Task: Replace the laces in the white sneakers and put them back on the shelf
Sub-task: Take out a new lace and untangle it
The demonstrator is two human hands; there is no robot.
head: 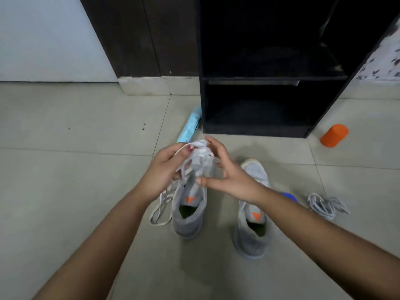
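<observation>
Two pale grey-white sneakers stand on the tiled floor, toes toward the shelf. Over the left sneaker (190, 213) my left hand (164, 169) pinches a white lace (161, 211) near the toe, and loose loops of that lace trail down to the floor on the shoe's left. My right hand (227, 176) hovers at the shoe's right side, fingers spread and mostly straight, thumb pointing left across the eyelets. The right sneaker (252, 230) stands alone, partly hidden by my right forearm. A second bundle of grey-white laces (324, 205) lies on the floor to its right.
A black open shelf unit (255, 79) stands just ahead, its compartments dark. A light blue packet (190, 126) leans by its left foot. An orange cylinder (334, 135) lies on the floor at right. A blue object (289, 197) peeks out beside my right forearm.
</observation>
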